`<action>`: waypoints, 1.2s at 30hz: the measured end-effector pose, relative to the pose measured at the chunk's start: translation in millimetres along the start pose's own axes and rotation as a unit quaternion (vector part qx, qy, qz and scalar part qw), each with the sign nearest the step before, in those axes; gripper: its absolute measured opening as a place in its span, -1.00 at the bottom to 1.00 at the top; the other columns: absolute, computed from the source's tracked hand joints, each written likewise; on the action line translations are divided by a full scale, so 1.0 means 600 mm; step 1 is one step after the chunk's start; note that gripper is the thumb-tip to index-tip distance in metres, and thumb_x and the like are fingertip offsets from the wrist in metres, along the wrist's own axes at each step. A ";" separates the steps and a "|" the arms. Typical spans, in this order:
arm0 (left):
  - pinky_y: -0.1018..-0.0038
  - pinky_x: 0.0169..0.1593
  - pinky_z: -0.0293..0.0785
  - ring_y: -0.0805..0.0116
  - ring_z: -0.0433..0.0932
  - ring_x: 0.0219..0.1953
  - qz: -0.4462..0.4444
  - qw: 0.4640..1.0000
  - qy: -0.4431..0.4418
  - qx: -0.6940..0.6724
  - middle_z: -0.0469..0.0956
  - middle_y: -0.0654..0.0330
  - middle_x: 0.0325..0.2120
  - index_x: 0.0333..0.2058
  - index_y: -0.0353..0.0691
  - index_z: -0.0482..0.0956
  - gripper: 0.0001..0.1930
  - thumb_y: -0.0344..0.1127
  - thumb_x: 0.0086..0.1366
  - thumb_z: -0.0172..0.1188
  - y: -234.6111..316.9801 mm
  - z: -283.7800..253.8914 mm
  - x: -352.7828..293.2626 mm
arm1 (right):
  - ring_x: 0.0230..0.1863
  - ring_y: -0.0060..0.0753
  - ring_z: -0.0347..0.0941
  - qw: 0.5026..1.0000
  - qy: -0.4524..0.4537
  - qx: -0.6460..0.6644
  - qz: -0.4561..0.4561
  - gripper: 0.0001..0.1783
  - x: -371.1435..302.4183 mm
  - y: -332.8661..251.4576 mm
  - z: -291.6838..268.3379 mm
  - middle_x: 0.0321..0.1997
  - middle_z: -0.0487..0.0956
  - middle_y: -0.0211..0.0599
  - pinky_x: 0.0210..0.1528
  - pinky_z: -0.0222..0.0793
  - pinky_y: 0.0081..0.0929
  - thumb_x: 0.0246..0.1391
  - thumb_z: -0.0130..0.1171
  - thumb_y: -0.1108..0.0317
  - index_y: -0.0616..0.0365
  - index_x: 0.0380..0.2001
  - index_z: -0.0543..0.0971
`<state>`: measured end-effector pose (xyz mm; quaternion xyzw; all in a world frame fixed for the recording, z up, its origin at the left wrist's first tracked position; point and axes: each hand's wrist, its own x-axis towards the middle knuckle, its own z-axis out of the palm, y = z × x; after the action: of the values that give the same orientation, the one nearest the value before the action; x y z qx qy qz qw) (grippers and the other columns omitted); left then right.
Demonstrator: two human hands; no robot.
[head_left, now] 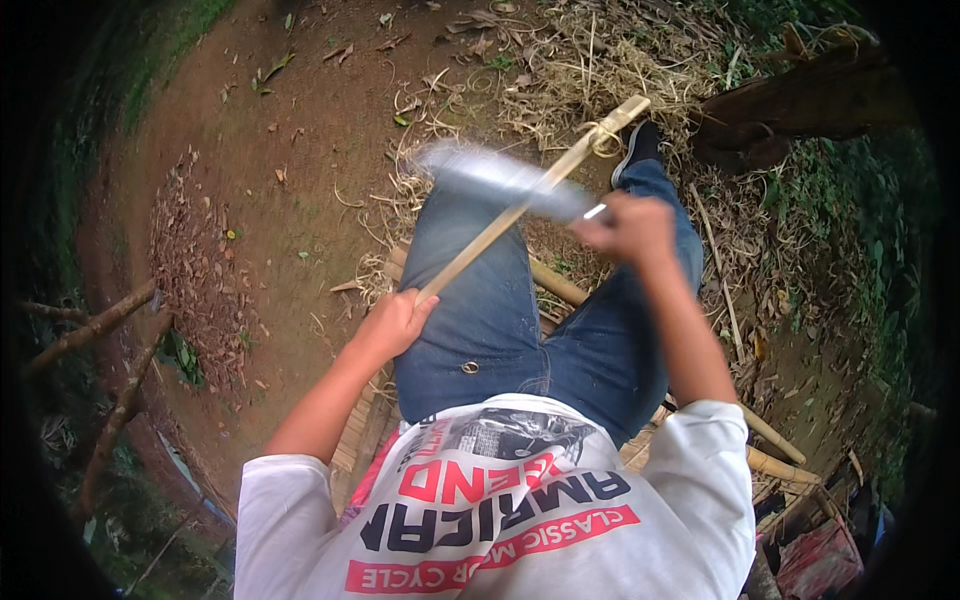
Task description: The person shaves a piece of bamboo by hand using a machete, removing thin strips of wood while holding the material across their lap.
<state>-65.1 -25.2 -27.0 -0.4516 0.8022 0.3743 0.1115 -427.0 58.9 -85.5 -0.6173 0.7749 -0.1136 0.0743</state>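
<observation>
I'm watching the left hand (392,322) gripping a pale strip (487,240) over the left thigh (455,320), its long axis slanting forward-right. The right hand (632,230) is clenching a blurred knife (480,168), pointing left.

Seen from the wearer's head, facing steeply down — shirt (500,510) close below, jeans (480,330) and ground (290,230) farther off. The very wide fisheye lens curves its outer edges.

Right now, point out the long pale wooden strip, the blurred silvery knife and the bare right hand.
Wooden strip (485,241): head view, its lower half.
Silvery knife (484,171): head view, blade's middle.
Right hand (637,230): head view, its middle.
</observation>
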 end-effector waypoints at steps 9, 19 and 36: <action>0.00 -0.25 0.45 -0.32 0.54 -0.35 0.012 1.000 -0.022 -0.013 0.51 -0.36 -0.51 -0.45 -0.49 0.55 -0.41 0.07 0.40 -0.02 -0.006 0.007 0.024 | -0.64 -0.01 0.53 0.988 0.066 0.103 0.098 -0.31 -0.013 -0.035 -0.011 -0.71 0.53 -0.08 -0.52 0.46 -0.16 0.03 0.14 -0.36 0.12 -0.68 0.52; 0.03 -0.31 0.44 -0.31 0.53 -0.39 0.003 0.999 -0.042 0.000 0.52 -0.30 -0.53 -0.47 -0.45 0.54 -0.43 0.06 0.39 0.00 0.003 -0.003 0.032 | -0.66 -0.12 0.55 0.985 0.091 -0.021 0.145 -0.31 -0.023 0.102 -0.047 -0.73 0.54 -0.15 -0.56 0.46 -0.21 -0.01 0.16 -0.38 0.11 -0.63 0.60; 0.14 -0.44 0.35 -0.23 0.45 -0.53 0.036 0.998 0.004 -0.044 0.43 -0.22 -0.63 -0.52 -0.40 0.46 -0.46 0.04 0.41 0.00 -0.005 0.005 0.015 | -0.38 0.14 0.56 0.922 0.078 0.144 0.350 -0.26 -0.072 0.068 -0.077 -0.54 0.59 0.05 -0.25 0.38 -0.01 0.12 0.00 -0.35 0.21 -0.54 0.63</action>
<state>-68.2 -29.5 -35.2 -0.4287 0.8009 0.4114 0.0746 -467.1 113.6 -53.1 -0.2789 0.9200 -0.2390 0.1369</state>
